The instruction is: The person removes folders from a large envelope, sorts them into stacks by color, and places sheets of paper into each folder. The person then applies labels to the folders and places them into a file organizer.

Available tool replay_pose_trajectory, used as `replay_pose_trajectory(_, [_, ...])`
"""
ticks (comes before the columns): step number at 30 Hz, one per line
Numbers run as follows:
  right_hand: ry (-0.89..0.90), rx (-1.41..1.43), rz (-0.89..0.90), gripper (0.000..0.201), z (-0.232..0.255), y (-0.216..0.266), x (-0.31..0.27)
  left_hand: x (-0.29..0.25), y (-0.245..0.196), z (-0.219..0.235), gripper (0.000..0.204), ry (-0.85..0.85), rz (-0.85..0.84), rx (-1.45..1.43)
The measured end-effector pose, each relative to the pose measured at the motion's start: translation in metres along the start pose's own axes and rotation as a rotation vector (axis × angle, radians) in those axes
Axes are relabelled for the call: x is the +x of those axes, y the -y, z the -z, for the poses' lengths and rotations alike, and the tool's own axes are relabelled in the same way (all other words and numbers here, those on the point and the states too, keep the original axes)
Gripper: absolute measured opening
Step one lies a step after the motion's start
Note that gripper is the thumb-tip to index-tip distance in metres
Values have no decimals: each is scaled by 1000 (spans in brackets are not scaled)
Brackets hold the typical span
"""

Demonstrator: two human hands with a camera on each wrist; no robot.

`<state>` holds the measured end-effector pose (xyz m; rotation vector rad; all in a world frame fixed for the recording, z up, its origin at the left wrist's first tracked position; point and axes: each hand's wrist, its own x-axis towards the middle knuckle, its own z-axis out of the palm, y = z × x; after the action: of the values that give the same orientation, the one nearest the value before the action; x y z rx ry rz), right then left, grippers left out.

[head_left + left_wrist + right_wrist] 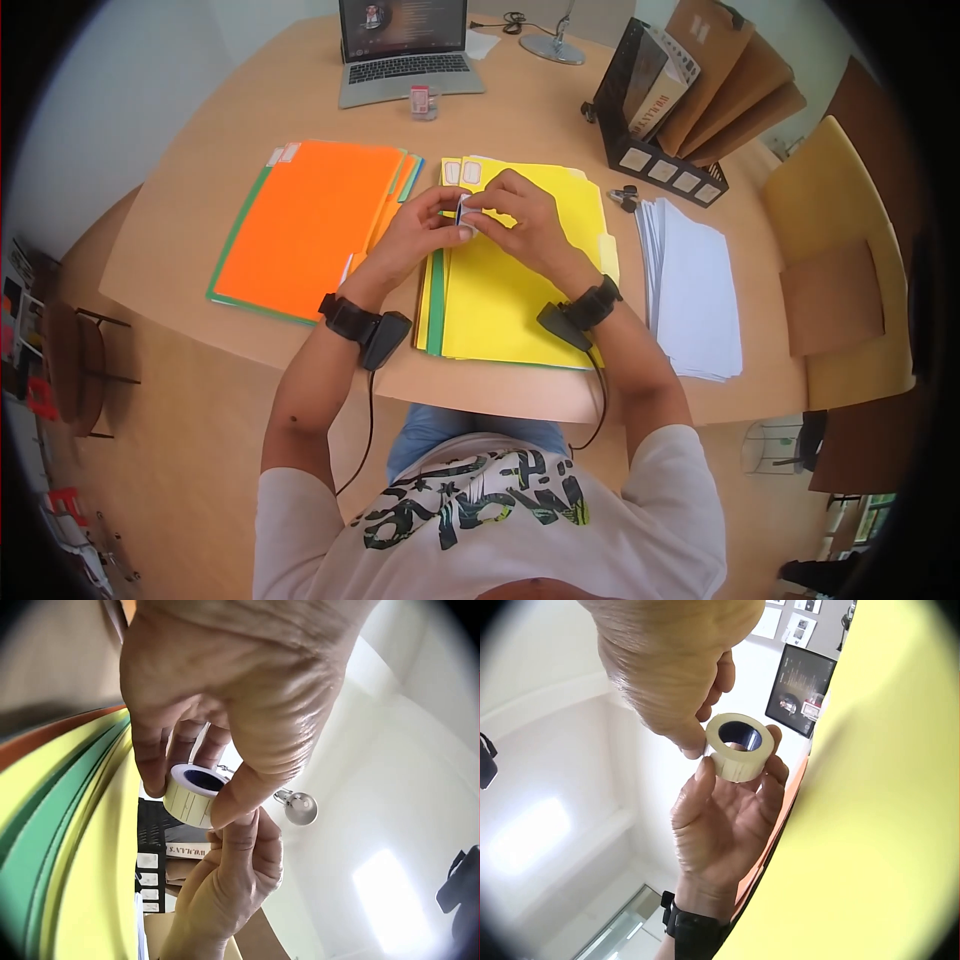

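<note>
A small roll of white labels [189,808] with a dark blue core is held above the yellow folders [520,290]. My left hand [408,238] grips the roll between its thumb and fingers; in the right wrist view the roll [739,761] rests against the fingers of that hand [724,832]. My right hand [525,222] touches the roll's near side with thumb and forefinger pinched together, beside the left thumb. Whether a label lies between those right fingertips is hidden.
Orange folders [300,220] lie at the left, white papers [690,290] at the right with black clips [624,198] above them. Behind stand a laptop [410,70], a small red-and-white box [420,100], a lamp base [552,49] and a black file holder [665,172].
</note>
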<state>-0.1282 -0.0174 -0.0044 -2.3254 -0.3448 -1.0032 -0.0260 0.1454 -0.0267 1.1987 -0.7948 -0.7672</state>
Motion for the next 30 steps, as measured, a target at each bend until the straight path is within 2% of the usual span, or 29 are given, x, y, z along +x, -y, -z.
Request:
replay_pose_trajectory(4, [50,97,-51,15,0,-1,1,1,8,4,53,13,2,-27])
replay_pose_trajectory(7, [111,210,-320,13,1,-11,9,4,14,3,52,28,23,-19])
replay_pose_trajectory(10, [125,162,-484,12,-8,-59,20,4,15,2,47,47,89,-5])
replay_pose_trajectory(13, [266,-207,-285,14,-20,-91,22,4,12,0,48,31,136,70])
replay_pose_trajectory(16, [316,-142,-402,15,-30,-98,23,5,16,0,48,27,135,85])
replay_pose_trajectory(19, [256,-64,-486,19,-36,-100,21,6,18,1,52,27,109,73])
replay_pose_trajectory(22, [350,-307,-398,25,-40,-95,17,6,21,1,51,22,94,66])
replay_pose_trajectory(25, [534,-392,-406,31,-37,-82,21,5,18,-1,50,26,105,63])
replay_pose_trajectory(28, [499,-400,-300,24,-39,-80,17,6,16,-1,46,43,131,78])
replay_pose_trajectory(30, [556,-477,-193,24,-38,-82,15,7,19,0,48,23,129,69])
